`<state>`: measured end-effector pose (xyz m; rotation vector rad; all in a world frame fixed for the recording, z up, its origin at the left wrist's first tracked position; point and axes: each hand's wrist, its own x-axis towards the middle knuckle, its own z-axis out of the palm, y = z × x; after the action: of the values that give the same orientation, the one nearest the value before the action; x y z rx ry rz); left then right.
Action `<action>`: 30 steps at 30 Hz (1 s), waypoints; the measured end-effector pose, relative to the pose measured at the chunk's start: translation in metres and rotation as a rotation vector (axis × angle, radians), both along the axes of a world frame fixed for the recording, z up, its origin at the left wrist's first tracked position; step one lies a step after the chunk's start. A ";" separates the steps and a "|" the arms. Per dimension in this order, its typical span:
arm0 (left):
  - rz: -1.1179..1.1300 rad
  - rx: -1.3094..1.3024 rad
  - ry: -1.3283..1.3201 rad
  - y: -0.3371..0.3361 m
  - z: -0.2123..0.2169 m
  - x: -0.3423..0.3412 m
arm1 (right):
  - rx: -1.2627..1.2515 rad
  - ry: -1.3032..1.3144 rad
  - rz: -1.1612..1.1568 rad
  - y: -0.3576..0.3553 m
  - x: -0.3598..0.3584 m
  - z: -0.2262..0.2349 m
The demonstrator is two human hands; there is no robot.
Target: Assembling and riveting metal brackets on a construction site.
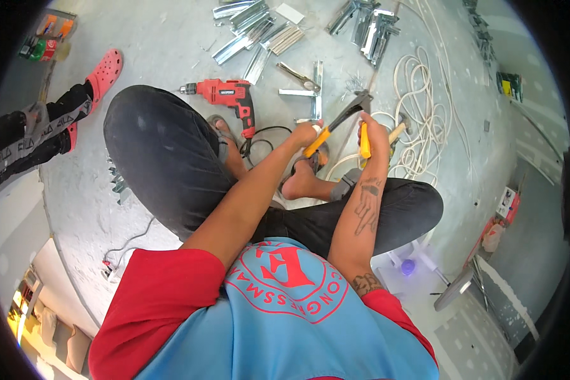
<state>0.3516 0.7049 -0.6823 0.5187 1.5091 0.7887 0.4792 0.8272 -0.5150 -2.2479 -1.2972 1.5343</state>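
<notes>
Between my hands is a plier-like tool [344,116] with a dark head, black arms and two yellow grips spread wide apart; its exact kind is unclear. My right hand [375,136] wraps around one grip. Against the other, my left hand [304,135] has its fingers closed, though they are partly hidden. Beyond the left hand, a cross-shaped piece of thin metal channel [317,92] lies on the floor. Metal locking pliers [297,75] rest beside it. A hammer [396,133] with a wooden handle lies just right of my right hand.
A red and black drill [225,94] with its cord lies ahead of my left knee. Cut metal channels [250,31] are piled at the far side, with another pile [373,31] farther right. Loops of white cable [418,95] spread at right. A person's pink clog [105,75] is at left.
</notes>
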 end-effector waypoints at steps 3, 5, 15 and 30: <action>0.164 -0.011 0.542 0.014 0.004 -0.026 | 0.129 0.036 -0.173 0.036 0.020 -0.042; 0.310 -0.065 0.535 0.018 -0.002 -0.051 | 0.186 -0.212 -0.026 0.070 0.023 -0.060; 0.408 -0.295 0.409 0.001 -0.021 -0.067 | 0.502 -1.074 0.646 0.052 -0.019 -0.136; 0.969 -0.106 0.424 0.032 0.017 -0.119 | 0.444 -0.619 0.933 0.031 -0.073 -0.091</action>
<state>0.2325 0.7372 -0.6656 -0.1931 2.2111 1.3768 0.4064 0.8579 -0.6057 -1.9345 -2.7829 0.4839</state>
